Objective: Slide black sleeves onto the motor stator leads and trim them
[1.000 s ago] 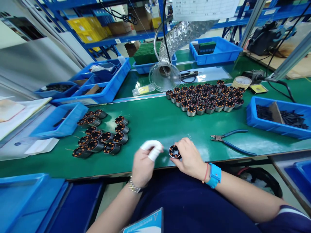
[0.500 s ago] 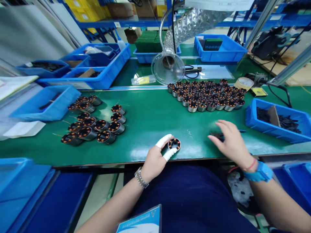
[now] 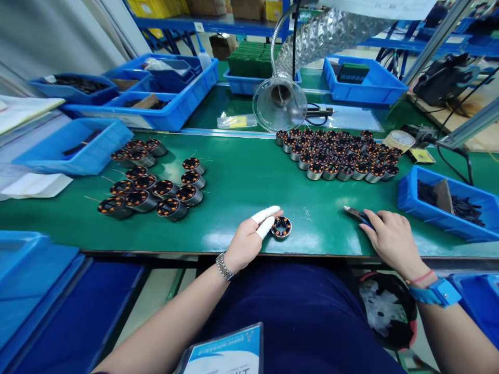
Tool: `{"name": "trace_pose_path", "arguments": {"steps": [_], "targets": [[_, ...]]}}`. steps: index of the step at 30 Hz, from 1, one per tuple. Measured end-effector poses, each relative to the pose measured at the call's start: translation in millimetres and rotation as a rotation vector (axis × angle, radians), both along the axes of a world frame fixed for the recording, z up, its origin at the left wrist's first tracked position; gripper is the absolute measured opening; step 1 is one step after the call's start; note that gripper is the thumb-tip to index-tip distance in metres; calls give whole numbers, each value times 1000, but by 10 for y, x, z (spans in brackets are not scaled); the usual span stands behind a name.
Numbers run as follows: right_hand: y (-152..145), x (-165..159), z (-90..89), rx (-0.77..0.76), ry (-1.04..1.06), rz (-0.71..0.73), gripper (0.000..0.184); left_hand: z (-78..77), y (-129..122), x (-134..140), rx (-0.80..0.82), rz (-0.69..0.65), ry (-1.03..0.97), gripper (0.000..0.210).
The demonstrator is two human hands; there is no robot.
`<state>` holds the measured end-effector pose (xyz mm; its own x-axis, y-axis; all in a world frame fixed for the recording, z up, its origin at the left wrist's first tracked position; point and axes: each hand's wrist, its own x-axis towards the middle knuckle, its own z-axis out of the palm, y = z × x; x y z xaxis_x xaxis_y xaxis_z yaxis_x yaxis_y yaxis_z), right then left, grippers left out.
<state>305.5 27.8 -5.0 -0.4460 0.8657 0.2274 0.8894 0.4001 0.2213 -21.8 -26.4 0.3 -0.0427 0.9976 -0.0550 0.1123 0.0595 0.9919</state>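
A small round motor stator [image 3: 281, 228], with a metal rim and copper windings, sits near the front edge of the green table. My left hand [image 3: 249, 236], with white finger cots on thumb and forefinger, is closed at the stator's left side, both fingertips against it. To the right, my right hand [image 3: 393, 239] has its fingers around the blue handles of wire cutters [image 3: 354, 213], whose metal jaws point left over the table. Its palm side is hidden. Tiny pale scraps [image 3: 306, 213] lie between the hands.
Wound stators stand in a left group [image 3: 140, 201] and a tight right group [image 3: 338, 156]. A blue bin [image 3: 444, 221] of black parts is at right. A clear fume hood [image 3: 259, 106] hangs at the back. Blue trays [image 3: 177, 111] stand back left.
My right hand has come down onto the wire cutters and grasped their handles. My left thumb has shifted from the stator's front to its left side. The view has turned slightly.
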Motion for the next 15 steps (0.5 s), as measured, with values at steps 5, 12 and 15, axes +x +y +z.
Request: {"name": "trace_pose_path", "arguments": {"steps": [5, 12, 15], "targets": [[21, -65, 103, -56, 255, 5, 42, 19, 57, 65, -46, 47, -68, 33], [-164, -441, 276, -138, 426, 139, 42, 33, 152, 134, -59, 19, -160, 27], [-197, -595, 324, -147, 397, 206, 42, 50, 222, 167, -85, -80, -177, 31]]}}
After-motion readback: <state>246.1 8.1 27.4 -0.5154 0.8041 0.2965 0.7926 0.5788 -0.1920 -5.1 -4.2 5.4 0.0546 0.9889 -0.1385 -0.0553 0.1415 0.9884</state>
